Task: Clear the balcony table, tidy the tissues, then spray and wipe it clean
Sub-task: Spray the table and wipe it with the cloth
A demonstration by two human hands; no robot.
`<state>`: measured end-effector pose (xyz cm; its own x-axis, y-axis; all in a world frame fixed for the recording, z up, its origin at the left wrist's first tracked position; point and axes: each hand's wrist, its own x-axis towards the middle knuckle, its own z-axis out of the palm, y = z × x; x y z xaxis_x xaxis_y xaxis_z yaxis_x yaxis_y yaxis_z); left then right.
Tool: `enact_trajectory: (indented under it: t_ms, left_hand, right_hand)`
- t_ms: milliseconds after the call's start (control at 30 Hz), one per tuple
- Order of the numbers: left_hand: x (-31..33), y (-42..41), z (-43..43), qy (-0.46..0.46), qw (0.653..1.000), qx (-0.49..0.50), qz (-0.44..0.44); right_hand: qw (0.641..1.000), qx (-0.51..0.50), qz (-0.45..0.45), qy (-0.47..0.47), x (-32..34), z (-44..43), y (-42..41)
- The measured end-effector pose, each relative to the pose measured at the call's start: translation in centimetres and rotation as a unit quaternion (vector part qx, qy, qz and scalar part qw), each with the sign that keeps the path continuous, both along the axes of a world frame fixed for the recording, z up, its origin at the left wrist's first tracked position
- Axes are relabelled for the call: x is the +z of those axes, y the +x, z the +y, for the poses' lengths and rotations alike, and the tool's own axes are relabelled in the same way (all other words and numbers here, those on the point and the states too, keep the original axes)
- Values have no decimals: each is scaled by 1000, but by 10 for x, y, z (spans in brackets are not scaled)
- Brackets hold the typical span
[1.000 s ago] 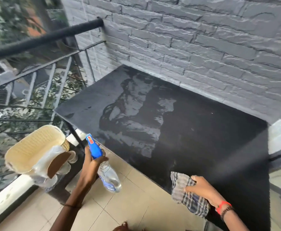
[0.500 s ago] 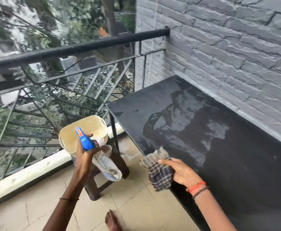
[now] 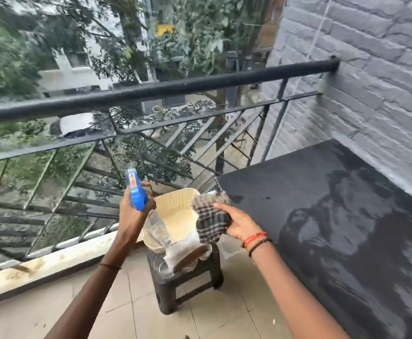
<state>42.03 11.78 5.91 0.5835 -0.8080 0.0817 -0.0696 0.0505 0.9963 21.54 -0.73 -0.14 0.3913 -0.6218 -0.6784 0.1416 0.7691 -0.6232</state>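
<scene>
The black balcony table (image 3: 285,189) stands at the right against the brick wall, its top streaked with wet patches. My left hand (image 3: 133,216) grips a clear spray bottle with a blue head (image 3: 135,189), held upright over the left rim of a cream woven basket (image 3: 175,209). My right hand (image 3: 239,222) holds a bunched checked cloth (image 3: 211,221) above the basket's right side, just off the table's left edge. Clear plastic and a brown-edged item (image 3: 190,256) lie beneath the basket's front.
The basket rests on a small dark stool (image 3: 188,280) on the tiled floor (image 3: 224,314). A black metal railing (image 3: 151,91) runs across behind it, with trees and buildings beyond. The grey brick wall (image 3: 383,81) borders the table at the right.
The view has swung left from the table toward the railing and stool. Both hands have come together over the basket, the right one carrying the cloth off the table's edge.
</scene>
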Motion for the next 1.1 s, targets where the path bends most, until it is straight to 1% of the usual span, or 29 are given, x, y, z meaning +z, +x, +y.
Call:
enact_trajectory:
  t_ms: [133,400,500,633,900,1100]
  left_hand:
    - [-19,33,-32,14,1000,17,-9]
    - [-89,73,-85,61,998,-7,-11]
    - [-118,78,-97,87,996,-7,-15]
    - [-148,83,-110,127,991,17,-31]
    - [-197,92,-125,140,989,40,-40]
    - [-228,92,-128,168,981,55,-78]
  right_hand:
    - [999,17,36,11,-18,-34,46]
    - [992,53,111,23,-82,-85,116]
    - [989,60,131,34,-105,-97,130]
    - [989,59,132,35,-135,-113,148]
    - [979,84,184,40,-203,-129,164]
    - [971,113,204,55,-243,-128,174]
